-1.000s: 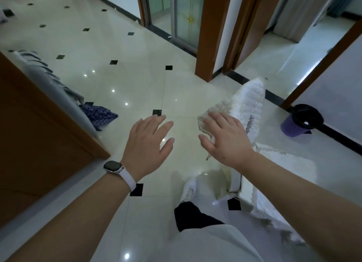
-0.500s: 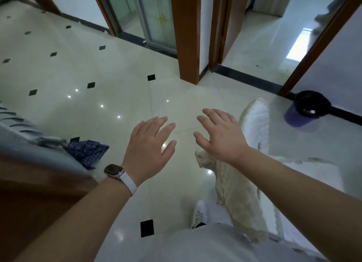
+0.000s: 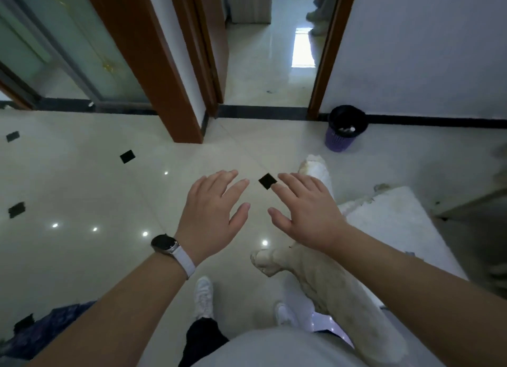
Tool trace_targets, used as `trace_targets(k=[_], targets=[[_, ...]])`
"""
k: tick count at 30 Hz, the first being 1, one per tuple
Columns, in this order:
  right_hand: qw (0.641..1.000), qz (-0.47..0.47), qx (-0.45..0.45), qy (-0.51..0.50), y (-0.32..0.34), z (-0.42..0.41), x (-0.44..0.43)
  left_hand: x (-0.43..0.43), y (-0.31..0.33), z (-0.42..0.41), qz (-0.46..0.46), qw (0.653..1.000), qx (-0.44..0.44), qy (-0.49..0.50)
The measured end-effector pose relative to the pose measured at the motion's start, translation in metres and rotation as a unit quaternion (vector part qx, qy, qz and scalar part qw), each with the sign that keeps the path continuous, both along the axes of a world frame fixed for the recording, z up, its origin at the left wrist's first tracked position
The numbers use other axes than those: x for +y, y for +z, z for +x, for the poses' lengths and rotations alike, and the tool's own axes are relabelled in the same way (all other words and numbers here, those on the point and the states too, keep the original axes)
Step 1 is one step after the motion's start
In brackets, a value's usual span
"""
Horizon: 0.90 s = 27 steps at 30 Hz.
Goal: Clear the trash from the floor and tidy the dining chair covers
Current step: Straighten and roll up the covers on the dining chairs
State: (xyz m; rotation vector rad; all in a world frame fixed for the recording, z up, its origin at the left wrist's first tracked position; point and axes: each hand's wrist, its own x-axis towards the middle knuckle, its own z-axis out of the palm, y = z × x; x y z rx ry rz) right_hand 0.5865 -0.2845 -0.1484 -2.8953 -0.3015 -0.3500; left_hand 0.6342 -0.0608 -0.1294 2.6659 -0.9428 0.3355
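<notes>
Fabric nowhere in the grip yet: left hand (image 3: 212, 213) and right hand (image 3: 304, 210) both spread, fingers straight, holding nothing, hovering apart above the glossy floor (image 3: 82, 188). Just under the right forearm, a cream chair cover (image 3: 329, 284) crumpled on the tiles; beside it to the right, a white chair cover (image 3: 395, 224) lying flatter. Farther off, against the wall, a purple bin (image 3: 346, 131) with a black liner and pale scraps inside. Down in the left corner, a blue cloth (image 3: 49, 328).

Probably between picks. Best to lower the right hand onto the bunched end of the cream cover, pinch through the full thickness rather than the top layer, and lift clear of the shoes (image 3: 203, 295) before stepping. Bring the left in on a second edge to avoid dragging it over the tiles.

Against half a second back: same empty, spread pose, but now turned square to the doorway (image 3: 270, 51), with the bin ahead instead of off to the right, the wooden furniture gone from the left, and the blue cloth lower in view. A second back, seemingly something crumpled and clear under the right fingertips; no sign of that now.
</notes>
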Motion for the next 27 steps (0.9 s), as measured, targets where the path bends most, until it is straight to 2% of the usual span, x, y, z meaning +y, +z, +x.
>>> trace_targets(k=[5,8,12,16,20,27], targets=[[0.991,-0.033,0.059,-0.112,-0.013,0.007,0.016,0.007,-0.006,0.060,-0.026,0.993,0.010,-0.117],[0.974,-0.035,0.091,-0.204,-0.019,0.008,0.040,0.022,-0.007,0.098,-0.054,0.981,0.016,-0.188],[0.940,-0.038,0.132,-0.311,-0.019,0.004,0.060,0.020,-0.013,0.133,-0.069,0.969,0.046,-0.235],[0.902,-0.047,0.141,-0.405,-0.014,-0.020,0.064,-0.004,-0.016,0.131,-0.080,0.941,0.063,-0.323],[0.867,-0.017,0.131,-0.481,-0.014,-0.051,0.067,-0.039,-0.019,0.115,-0.069,0.907,0.083,-0.406],[0.819,0.028,0.093,-0.566,-0.035,-0.098,0.069,-0.102,-0.039,0.081,-0.008,0.864,0.122,-0.488]])
